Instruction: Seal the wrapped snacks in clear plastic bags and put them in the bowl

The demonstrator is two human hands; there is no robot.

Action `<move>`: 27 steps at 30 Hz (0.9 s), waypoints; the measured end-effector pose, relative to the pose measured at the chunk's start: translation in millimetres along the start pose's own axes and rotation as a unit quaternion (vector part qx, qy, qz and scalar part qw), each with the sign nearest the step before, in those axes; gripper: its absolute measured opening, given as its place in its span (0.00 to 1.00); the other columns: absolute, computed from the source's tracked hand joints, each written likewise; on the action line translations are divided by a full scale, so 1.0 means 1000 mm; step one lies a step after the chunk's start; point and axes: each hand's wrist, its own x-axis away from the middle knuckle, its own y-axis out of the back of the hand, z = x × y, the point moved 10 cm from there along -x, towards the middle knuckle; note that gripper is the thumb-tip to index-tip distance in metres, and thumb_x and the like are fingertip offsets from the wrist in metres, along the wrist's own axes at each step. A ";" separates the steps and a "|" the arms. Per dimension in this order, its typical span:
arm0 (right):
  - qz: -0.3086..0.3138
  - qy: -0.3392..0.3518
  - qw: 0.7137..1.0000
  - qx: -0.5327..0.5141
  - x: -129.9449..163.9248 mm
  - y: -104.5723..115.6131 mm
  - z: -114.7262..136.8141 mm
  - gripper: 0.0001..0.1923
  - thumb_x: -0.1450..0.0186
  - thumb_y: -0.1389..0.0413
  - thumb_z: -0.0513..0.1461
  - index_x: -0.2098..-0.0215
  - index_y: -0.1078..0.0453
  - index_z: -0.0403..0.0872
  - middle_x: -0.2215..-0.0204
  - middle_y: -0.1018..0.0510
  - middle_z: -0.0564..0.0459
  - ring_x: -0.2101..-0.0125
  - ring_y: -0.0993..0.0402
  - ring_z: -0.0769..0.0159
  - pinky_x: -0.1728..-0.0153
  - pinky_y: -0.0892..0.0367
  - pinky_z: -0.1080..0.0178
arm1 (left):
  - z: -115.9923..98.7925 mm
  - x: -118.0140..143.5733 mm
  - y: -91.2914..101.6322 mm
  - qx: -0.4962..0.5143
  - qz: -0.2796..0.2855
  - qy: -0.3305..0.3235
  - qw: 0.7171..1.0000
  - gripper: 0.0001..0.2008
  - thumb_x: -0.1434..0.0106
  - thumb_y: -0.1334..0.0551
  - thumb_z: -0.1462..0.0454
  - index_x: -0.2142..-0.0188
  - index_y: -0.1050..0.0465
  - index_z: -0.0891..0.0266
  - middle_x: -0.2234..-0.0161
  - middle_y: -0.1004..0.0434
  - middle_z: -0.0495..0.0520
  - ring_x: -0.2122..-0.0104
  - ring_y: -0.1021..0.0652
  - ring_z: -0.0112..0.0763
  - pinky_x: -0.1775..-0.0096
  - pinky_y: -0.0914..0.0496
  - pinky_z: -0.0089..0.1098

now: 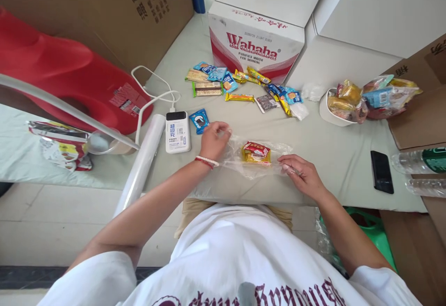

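Observation:
A piece of clear plastic film (240,170) lies stretched out near the table's front edge. In its middle sits a small snack packet (257,152) in a red and yellow wrapper; whether the film is under it or around it I cannot tell. My left hand (214,139), with beaded bracelets at the wrist, has its fingers curled closed at the film's left end. At the right end, my right hand (302,172) pinches the film between thumb and fingers. A blue snack packet (200,121) lies just beyond my left hand.
Several wrapped snacks (239,97) lie in front of a Wahaba-style printed carton (256,48). To the left are a white power bank (178,138) with a cable, a plastic roll (148,157) and a red jug (69,73). A white tub (329,113) and a phone (382,172) are right.

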 end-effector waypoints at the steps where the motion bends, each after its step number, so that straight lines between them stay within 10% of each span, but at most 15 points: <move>1: -0.003 -0.009 1.000 -0.005 -0.001 -0.001 -0.001 0.13 0.24 0.50 0.42 0.61 0.24 0.51 0.53 0.19 0.47 0.52 0.20 0.62 0.54 0.24 0.59 | 0.005 -0.001 0.014 -0.028 -0.044 0.011 0.999 0.12 0.36 0.38 0.64 0.52 0.25 0.61 0.54 0.23 0.61 0.53 0.25 0.44 0.47 0.31 0.47; 4: 0.000 -0.025 1.000 -0.013 -0.005 -0.004 -0.003 0.15 0.24 0.50 0.45 0.61 0.24 0.50 0.53 0.19 0.46 0.54 0.20 0.62 0.55 0.23 0.59 | -0.029 0.017 0.027 -0.081 -0.040 -0.167 0.982 0.17 0.35 0.41 0.66 0.47 0.27 0.58 0.47 0.25 0.62 0.42 0.29 0.47 0.37 0.39 0.53; 8: 0.003 -0.035 0.999 -0.023 -0.009 -0.003 -0.007 0.16 0.24 0.49 0.47 0.62 0.23 0.50 0.53 0.18 0.46 0.54 0.20 0.62 0.53 0.24 0.58 | -0.065 0.083 -0.017 -0.071 0.244 -0.412 0.875 0.26 0.33 0.38 0.54 0.36 0.34 0.54 0.39 0.26 0.60 0.36 0.30 0.47 0.29 0.58 0.60; 11: -0.016 -0.068 0.997 -0.038 -0.008 0.004 -0.019 0.17 0.25 0.48 0.49 0.62 0.22 0.50 0.54 0.18 0.46 0.55 0.20 0.62 0.54 0.24 0.58 | -0.043 0.084 -0.028 -0.078 0.315 -0.359 0.875 0.45 0.41 0.32 0.42 0.31 0.40 0.59 0.32 0.35 0.71 0.34 0.32 0.54 0.31 0.64 0.66; 17: -0.063 -0.237 0.956 -0.159 -0.002 0.004 -0.073 0.22 0.33 0.41 0.57 0.63 0.23 0.47 0.73 0.21 0.53 0.74 0.24 0.66 0.67 0.25 0.62 | -0.007 0.047 -0.023 0.002 0.337 -0.252 0.907 0.14 0.29 0.44 0.54 0.56 0.21 0.54 0.50 0.16 0.56 0.39 0.25 0.45 0.31 0.58 0.63; 23: -0.044 -0.338 0.924 -0.172 0.006 -0.011 -0.109 0.24 0.36 0.42 0.59 0.69 0.27 0.47 0.72 0.19 0.52 0.81 0.30 0.70 0.78 0.31 0.65 | 0.007 0.006 -0.022 0.002 0.164 -0.129 0.978 0.24 0.29 0.48 0.52 0.78 0.32 0.59 0.70 0.21 0.55 0.61 0.22 0.39 0.47 0.31 0.45; 27: 0.009 -0.292 0.955 0.050 -0.003 0.005 -0.105 0.20 0.31 0.46 0.53 0.72 0.26 0.49 0.79 0.23 0.54 0.81 0.31 0.66 0.77 0.33 0.63 | 0.021 -0.004 -0.019 -0.097 0.044 -0.019 0.994 0.18 0.33 0.41 0.53 0.75 0.29 0.59 0.67 0.24 0.59 0.56 0.26 0.49 0.51 0.32 0.50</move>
